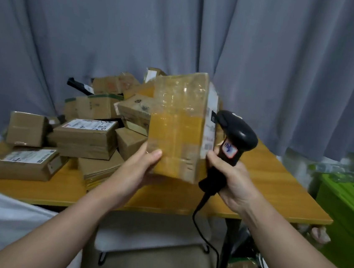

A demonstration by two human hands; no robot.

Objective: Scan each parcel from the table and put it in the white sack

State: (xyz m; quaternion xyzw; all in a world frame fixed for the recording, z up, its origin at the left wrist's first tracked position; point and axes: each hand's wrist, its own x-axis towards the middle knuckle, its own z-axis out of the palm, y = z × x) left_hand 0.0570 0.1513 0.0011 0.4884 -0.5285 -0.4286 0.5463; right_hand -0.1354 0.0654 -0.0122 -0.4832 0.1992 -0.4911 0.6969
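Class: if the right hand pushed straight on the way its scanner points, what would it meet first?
Probably the labelled side of the parcel in the left hand; the scanner looks close, depth unclear.

The cardboard parcel above the table is matt brown, wrapped in glossy clear tape, with a paper label. The barcode scanner is smooth black plastic. The table's top is smooth wood; behind the table hangs a matt grey cloth curtain

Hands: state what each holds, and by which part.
The left hand holds the taped cardboard parcel by its lower end, thumb on the near face. The right hand grips the black scanner by its handle.
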